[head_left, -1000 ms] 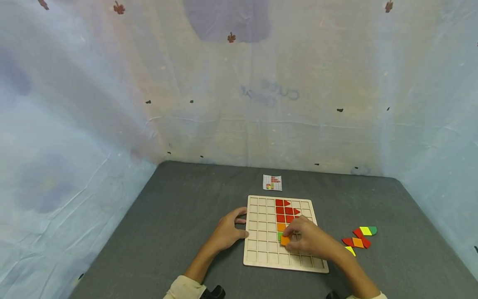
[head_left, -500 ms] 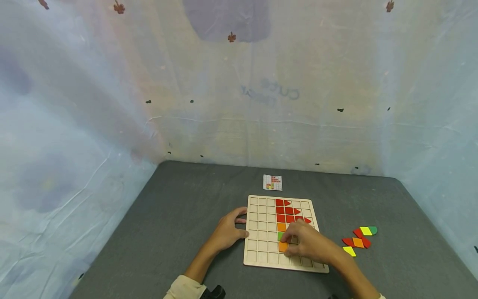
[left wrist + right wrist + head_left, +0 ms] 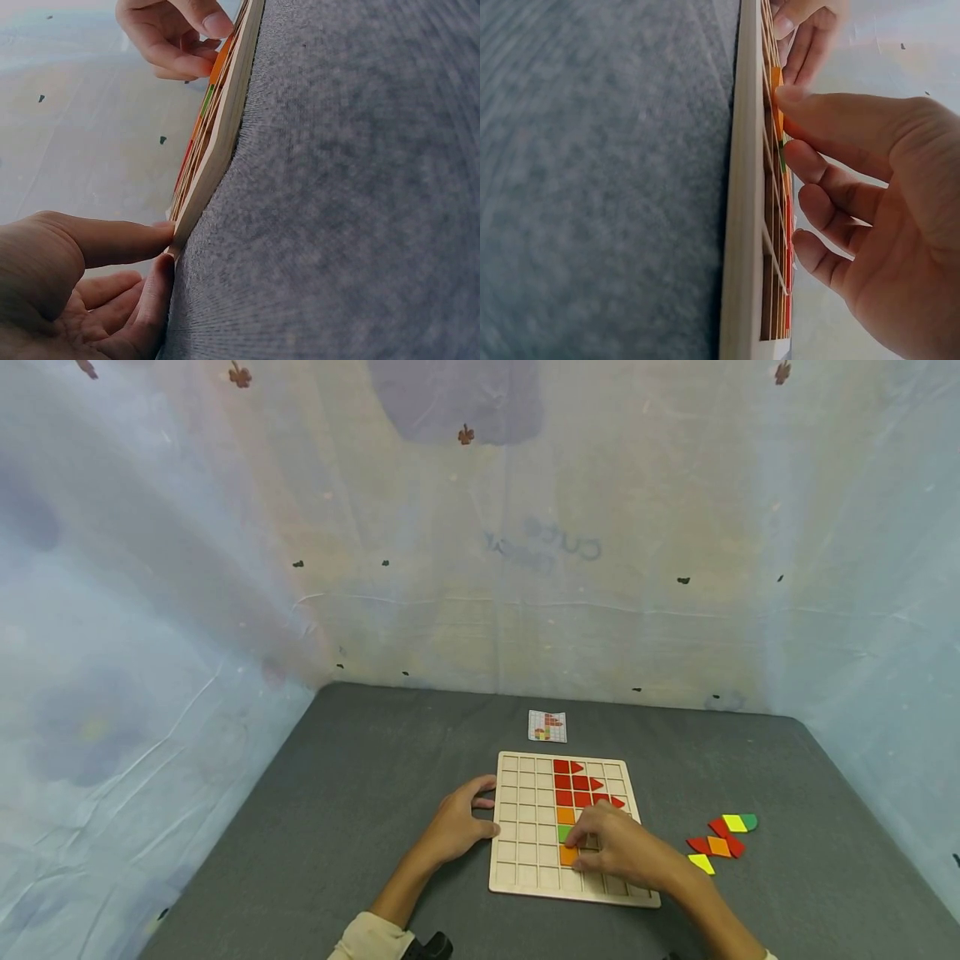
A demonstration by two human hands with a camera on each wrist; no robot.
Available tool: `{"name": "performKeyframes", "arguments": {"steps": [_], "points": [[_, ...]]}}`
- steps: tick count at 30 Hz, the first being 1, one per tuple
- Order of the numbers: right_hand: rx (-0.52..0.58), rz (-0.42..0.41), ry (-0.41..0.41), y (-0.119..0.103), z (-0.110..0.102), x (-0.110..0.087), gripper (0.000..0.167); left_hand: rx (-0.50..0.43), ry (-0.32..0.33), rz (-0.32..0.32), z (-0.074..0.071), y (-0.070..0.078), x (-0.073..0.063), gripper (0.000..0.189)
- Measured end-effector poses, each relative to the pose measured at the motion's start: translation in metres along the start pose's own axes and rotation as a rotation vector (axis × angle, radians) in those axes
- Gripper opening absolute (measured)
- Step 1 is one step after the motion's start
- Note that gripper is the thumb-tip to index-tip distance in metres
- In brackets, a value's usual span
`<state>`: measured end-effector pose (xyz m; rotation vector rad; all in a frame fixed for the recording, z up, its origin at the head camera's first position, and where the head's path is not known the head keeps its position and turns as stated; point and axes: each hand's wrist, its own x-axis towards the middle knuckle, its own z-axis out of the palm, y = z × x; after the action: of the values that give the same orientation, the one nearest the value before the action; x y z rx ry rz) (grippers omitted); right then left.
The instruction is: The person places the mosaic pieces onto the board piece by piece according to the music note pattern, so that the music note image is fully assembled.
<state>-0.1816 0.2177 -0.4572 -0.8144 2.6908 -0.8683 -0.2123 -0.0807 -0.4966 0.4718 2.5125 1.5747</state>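
The left hand (image 3: pixel 457 822) holds the left edge of a wooden grid board (image 3: pixel 517 878), its thumb and a finger together at the edge in the left wrist view. Over the lower middle, the right hand (image 3: pixel 618 843) has thumb and index finger at an orange square tile (image 3: pixel 568 855), which lies at a cell below a green tile (image 3: pixel 563 833). Above these are another orange tile (image 3: pixel 565 815) and rows of red tiles (image 3: pixel 562 782) ending in points. In the right wrist view the thumb touches the orange square tile (image 3: pixel 777 79); the remaining fingers hang loosely curled.
Behind the board lies a small printed card (image 3: pixel 547 727) with a coloured grid pattern. Loose tiles lie right of the board, among them a yellow one (image 3: pixel 702 864), an orange one (image 3: pixel 718 847) and a green one (image 3: pixel 749 822). The grey tabletop (image 3: pixel 360 777) meets a pale cloth backdrop (image 3: pixel 480 635).
The right hand has brought the orange square tile slightly down into line with the cell below the green one, its thumb shifting towards the person. The left hand has stayed at the board's edge.
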Motion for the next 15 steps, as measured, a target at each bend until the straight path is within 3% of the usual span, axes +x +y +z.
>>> {"name": "performKeyframes", "arguments": {"steps": [7, 15], "points": [[-0.007, 0.010, -0.004, 0.0015, -0.0004, -0.0006, 0.014, -0.016, -0.004, -0.006, -0.0006, -0.0006, 0.0008, 0.076], [0.014, -0.036, 0.020, 0.0047, -0.0019, -0.0035, 0.015, -0.012, -0.004, 0.002, -0.0007, -0.0015, 0.0005, 0.076]]}}
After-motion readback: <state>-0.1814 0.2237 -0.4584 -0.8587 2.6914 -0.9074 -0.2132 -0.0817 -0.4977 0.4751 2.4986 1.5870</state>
